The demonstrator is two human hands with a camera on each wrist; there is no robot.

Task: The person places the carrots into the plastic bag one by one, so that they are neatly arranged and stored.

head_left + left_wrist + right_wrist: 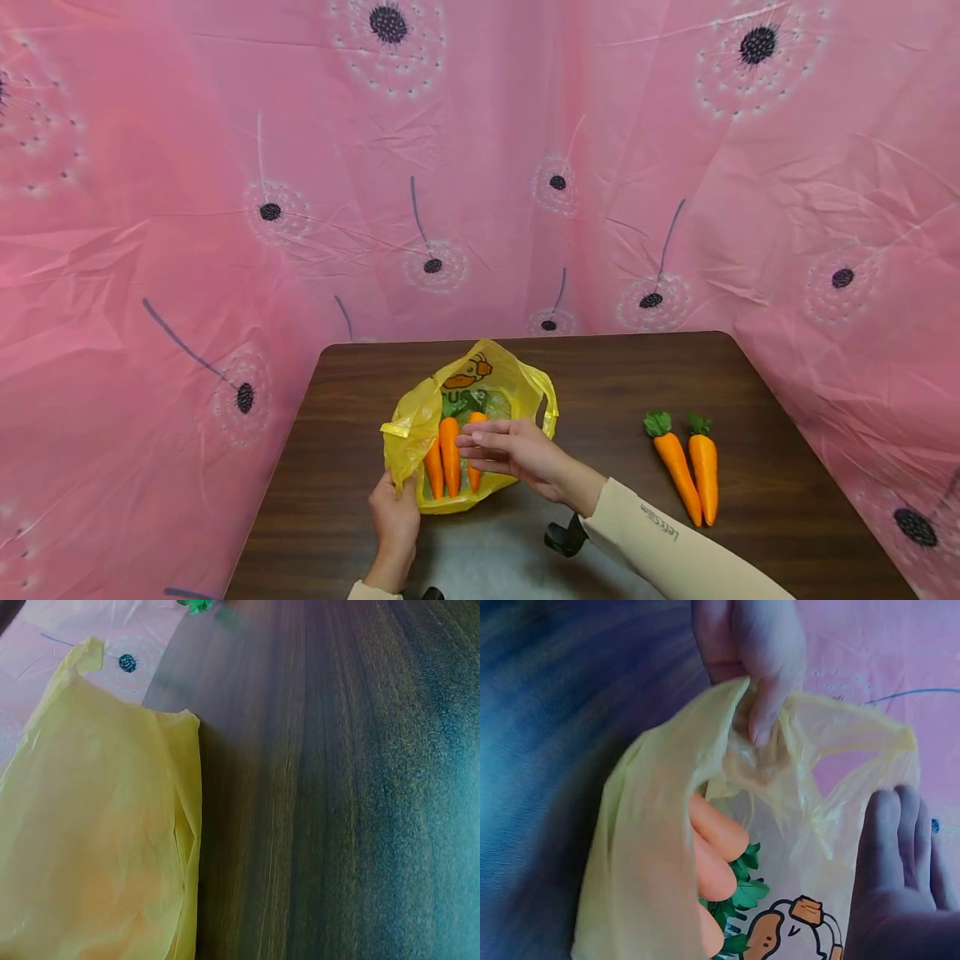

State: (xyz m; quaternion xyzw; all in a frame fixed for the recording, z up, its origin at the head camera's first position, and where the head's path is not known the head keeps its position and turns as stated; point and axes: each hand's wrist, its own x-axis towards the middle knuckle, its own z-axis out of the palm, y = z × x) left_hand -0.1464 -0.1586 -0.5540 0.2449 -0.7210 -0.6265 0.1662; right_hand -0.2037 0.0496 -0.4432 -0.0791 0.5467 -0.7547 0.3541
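Observation:
A yellow plastic bag (420, 417) with a duck print lies open at the middle of the brown table (750, 392). Three orange carrots (449, 454) with green tops lie inside it, also visible in the right wrist view as carrots (716, 851). My left hand (393, 517) pinches the bag's near rim; that pinch shows close up, with the left hand (754, 652) gripping the crumpled rim. My right hand (498, 448) hovers over the bag's mouth with straight fingers (900, 847) and holds nothing. The left wrist view shows only the bag's side (90, 840) and the table.
Two more carrots (690, 475) lie side by side on the table to the right of the bag, green tops pointing away from me. Pink sheeting with dandelion prints (480, 167) walls in the table at the back and on both sides.

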